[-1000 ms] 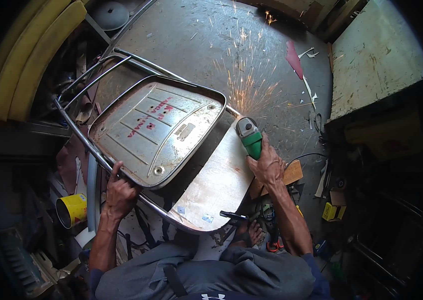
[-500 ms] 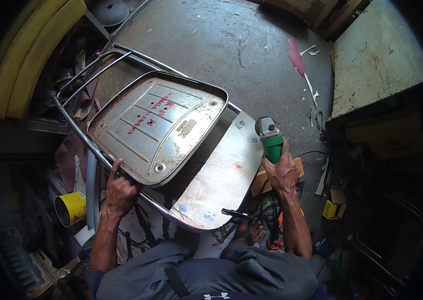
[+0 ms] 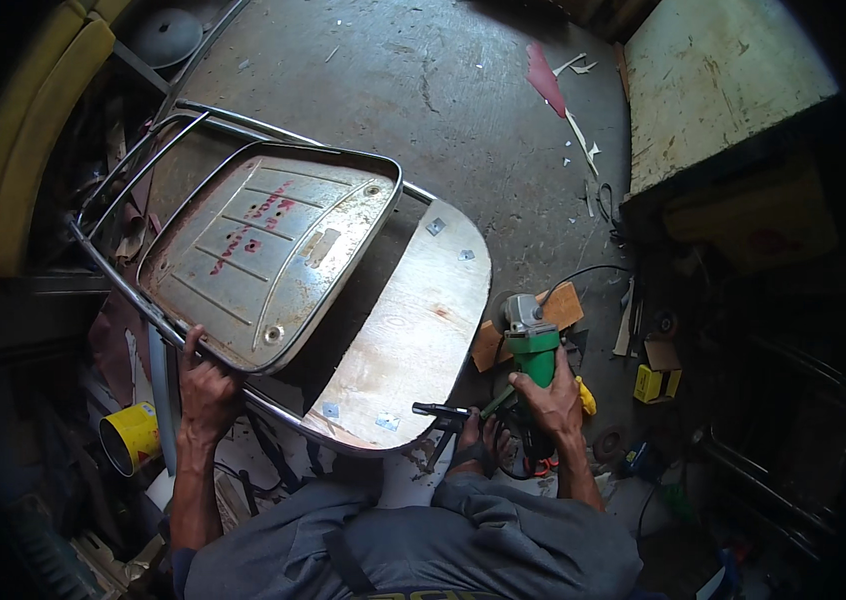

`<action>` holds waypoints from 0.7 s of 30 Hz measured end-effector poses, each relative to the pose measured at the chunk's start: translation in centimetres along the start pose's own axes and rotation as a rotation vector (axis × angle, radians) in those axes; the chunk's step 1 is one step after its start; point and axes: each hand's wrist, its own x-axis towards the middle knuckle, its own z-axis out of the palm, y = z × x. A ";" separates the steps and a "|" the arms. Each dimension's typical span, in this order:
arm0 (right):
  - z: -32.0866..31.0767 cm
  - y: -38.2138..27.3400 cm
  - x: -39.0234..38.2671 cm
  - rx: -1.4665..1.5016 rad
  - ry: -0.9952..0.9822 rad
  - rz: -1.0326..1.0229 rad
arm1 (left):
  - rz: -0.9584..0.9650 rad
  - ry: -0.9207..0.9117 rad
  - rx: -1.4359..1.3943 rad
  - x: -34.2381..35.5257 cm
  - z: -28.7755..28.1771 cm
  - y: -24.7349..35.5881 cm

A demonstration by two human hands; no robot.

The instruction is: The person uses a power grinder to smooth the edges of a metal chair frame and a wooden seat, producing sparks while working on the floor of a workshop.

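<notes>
A folding metal chair frame lies across in front of me, its rusty metal seat pan facing up with red lettering. My left hand is closed round the chrome tube at the pan's near edge. On the right, a rounded plywood panel with small metal plates at its corners sits in the backrest end of the frame. My right hand grips a green angle grinder by its body, head pointing away from me. The grinder is apart from the panel's right edge.
A black-handled tool rests at the panel's near edge, by my foot. Wood offcuts lie beyond the grinder. A yellow can stands at left, a small yellow box at right. Red and white scraps litter the floor.
My right hand has drawn the grinder back toward me, away from the panel's right edge. My left hand keeps its hold on the tube. The whole view has shifted slightly.
</notes>
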 end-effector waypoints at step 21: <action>1.6 2.2 -1.1 0.207 -0.058 0.038 | 0.016 0.069 -0.012 0.4 0.0 0.1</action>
